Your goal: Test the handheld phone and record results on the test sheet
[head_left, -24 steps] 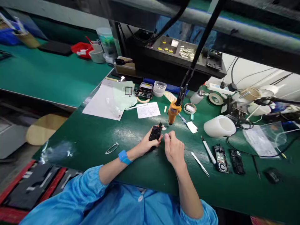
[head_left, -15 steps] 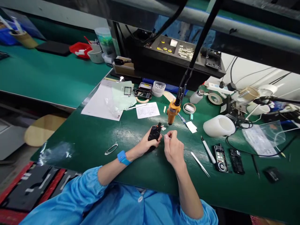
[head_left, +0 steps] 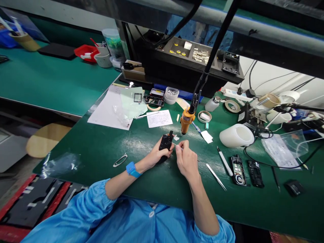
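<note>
- Black handheld device (head_left: 165, 142) is sitting in the left hand (head_left: 159, 154), nearer the person than the hanging orange driver (head_left: 187, 122) and to its left, its stubby antenna (head_left: 171, 133) pointing away from the body.
- Left-hand fingers are wrapping round the body of the device, thumb pressing across the near part; that grip is looking closed and firm.
- Over to the right hand (head_left: 186, 158), on the near side of the orange driver: thumb and forefinger are pinching narrowly on a slim tool (head_left: 175, 145), its thin shaft pointing at the device's right edge.
- Tip and edge are meeting in this view, but whether they are truly touching, I'm not able to tell.
- Step in hand, as I'm judging it: fine tool work at the device's side, the left hand doing the steadying.
- Next move, in my judgement, is calling for a still device and a light, straight wrist; a slip could be scratching that edge.
- White scrap (head_left: 176, 137) is lying left of the orange driver, near the antenna.
- Right of the orange driver and nearer the person, tweezers (head_left: 216, 177), a white-handled tool (head_left: 224, 161) and an opened device (head_left: 238, 170) are resting on the green bench (head_left: 253, 209).
</note>
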